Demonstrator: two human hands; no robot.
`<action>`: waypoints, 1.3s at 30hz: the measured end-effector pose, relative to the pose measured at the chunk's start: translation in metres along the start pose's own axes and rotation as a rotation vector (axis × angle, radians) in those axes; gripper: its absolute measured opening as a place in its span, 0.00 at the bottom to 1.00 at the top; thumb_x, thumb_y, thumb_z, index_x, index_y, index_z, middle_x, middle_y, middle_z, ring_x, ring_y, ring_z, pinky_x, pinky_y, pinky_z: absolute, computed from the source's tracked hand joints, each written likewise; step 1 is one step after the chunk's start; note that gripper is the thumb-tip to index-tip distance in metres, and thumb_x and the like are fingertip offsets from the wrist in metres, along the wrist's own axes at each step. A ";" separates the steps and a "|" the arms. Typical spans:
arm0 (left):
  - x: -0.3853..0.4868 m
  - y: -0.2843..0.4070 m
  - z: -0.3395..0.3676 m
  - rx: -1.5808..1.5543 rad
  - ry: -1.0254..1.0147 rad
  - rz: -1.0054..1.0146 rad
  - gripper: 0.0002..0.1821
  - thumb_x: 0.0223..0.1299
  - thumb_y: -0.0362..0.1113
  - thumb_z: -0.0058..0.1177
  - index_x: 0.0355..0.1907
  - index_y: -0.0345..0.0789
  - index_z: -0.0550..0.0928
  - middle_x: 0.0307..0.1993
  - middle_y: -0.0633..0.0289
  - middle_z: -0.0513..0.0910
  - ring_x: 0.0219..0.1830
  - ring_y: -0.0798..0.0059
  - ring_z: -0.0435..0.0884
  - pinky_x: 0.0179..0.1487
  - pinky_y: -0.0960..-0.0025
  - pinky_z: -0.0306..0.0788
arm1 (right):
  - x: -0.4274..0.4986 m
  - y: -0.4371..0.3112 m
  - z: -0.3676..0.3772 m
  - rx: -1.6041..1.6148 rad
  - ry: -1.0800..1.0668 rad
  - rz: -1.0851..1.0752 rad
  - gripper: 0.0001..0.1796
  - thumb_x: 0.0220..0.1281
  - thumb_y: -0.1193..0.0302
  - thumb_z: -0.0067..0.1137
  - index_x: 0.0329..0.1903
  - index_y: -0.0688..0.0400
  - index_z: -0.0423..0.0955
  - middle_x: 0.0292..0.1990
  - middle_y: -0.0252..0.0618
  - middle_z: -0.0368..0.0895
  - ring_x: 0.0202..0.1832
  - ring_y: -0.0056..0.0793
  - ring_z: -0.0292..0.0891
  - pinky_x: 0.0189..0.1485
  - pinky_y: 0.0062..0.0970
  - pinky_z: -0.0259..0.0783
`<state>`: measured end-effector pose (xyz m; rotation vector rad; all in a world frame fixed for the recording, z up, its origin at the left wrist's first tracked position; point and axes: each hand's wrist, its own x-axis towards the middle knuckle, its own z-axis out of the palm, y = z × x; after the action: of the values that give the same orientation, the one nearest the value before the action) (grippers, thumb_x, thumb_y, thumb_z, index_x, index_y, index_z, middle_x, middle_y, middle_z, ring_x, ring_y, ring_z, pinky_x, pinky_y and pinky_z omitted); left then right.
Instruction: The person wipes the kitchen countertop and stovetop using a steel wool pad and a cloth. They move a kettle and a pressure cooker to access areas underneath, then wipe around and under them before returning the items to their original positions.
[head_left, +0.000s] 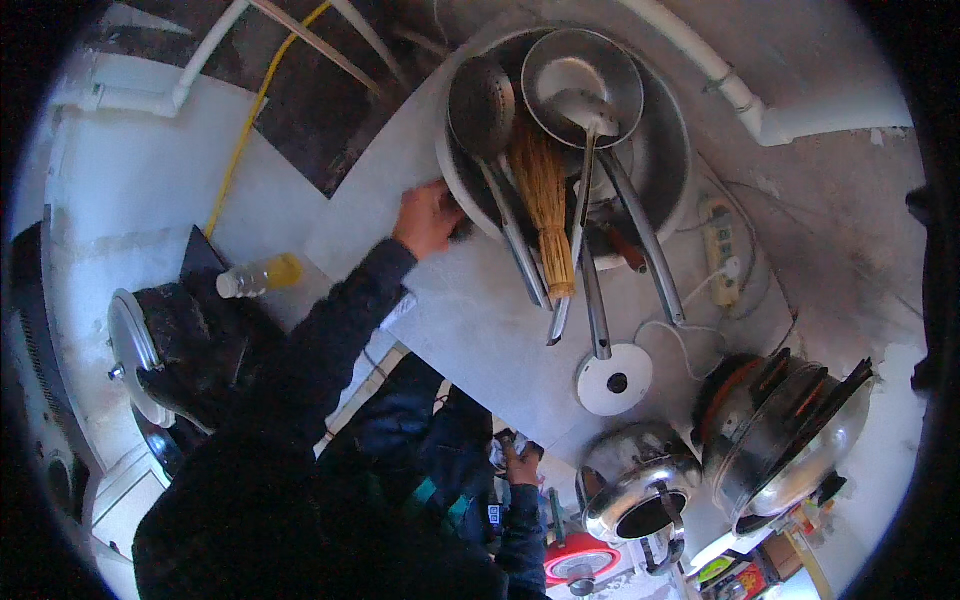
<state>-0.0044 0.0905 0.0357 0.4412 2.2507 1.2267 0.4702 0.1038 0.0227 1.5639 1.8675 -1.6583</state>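
Note:
My left hand (429, 217) is at the left rim of a large metal pan (679, 180), its fingers blurred around a dark thing I cannot make out. In the pan lie a perforated skimmer (481, 105), a straw brush (551, 202), a metal ladle (585, 112) and a small round-bowled pan (551, 64). Their handles stick out over the near rim. Low beside my legs, my right hand (521, 463) holds a small crumpled grey-white thing, perhaps a cloth (498, 453).
A white disc-shaped base with a cord (615, 379) sits near the counter's edge. To the right are a steel kettle (637, 480), stacked pots (787, 442) and a power strip (723, 251). A bottle with yellow liquid (262, 276) and a pot lid (135, 352) are at left.

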 end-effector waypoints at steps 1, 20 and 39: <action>0.009 -0.001 0.000 0.071 0.099 0.110 0.13 0.51 0.31 0.64 0.40 0.28 0.82 0.27 0.51 0.85 0.25 0.66 0.86 0.27 0.61 0.77 | 0.000 -0.001 -0.003 -0.135 0.020 -0.085 0.10 0.63 0.68 0.63 0.36 0.64 0.76 0.29 0.36 0.82 0.28 0.31 0.80 0.30 0.31 0.74; -0.023 0.015 0.053 -0.254 -0.116 -0.078 0.16 0.53 0.29 0.63 0.44 0.25 0.80 0.34 0.49 0.85 0.17 0.65 0.82 0.17 0.68 0.76 | 0.005 0.091 -0.010 -0.007 -0.082 0.213 0.16 0.62 0.64 0.66 0.42 0.64 0.75 0.34 0.38 0.82 0.34 0.25 0.78 0.38 0.28 0.74; -0.088 -0.007 0.051 0.186 -0.291 0.005 0.15 0.56 0.43 0.65 0.42 0.37 0.85 0.22 0.53 0.82 0.25 0.66 0.83 0.33 0.62 0.76 | -0.004 0.048 -0.016 0.107 -0.116 0.275 0.16 0.61 0.62 0.65 0.38 0.64 0.77 0.32 0.41 0.83 0.36 0.31 0.80 0.42 0.31 0.74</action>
<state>0.0962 0.0756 0.0334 0.6519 2.1177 0.8923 0.5172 0.1058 0.0021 1.6402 1.4550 -1.7056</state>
